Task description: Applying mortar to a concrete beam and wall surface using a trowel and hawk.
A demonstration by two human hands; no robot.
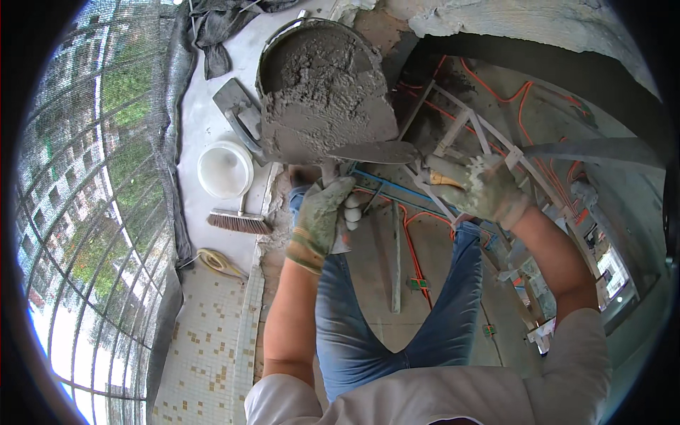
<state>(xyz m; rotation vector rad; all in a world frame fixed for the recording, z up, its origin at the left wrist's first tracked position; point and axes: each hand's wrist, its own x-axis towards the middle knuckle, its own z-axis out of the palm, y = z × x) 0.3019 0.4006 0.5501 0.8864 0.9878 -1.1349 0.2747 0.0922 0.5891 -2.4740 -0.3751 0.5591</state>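
My left hand (322, 216), in a grey-green work glove, is closed round the handle under a mortar hawk (283, 138). Wet grey mortar (326, 117) covers most of the hawk's face. My right hand (485, 188), gloved and smeared with mortar, grips the wooden handle of a pointed trowel (375, 151). The trowel's blade lies across the hawk's near edge; whether it touches the mortar is hard to tell. Just beyond the hawk, a dark bucket (261, 67) holds more mortar, its near side hidden.
On the ledge at left are a flat plastering trowel (241, 113), a white bucket (244, 170), a brush (239, 221) and a coiled hose (219, 262). Netting and a grille (106, 212) line the left. A frame like a ladder (457, 124) and orange conduits (418, 262) are below.
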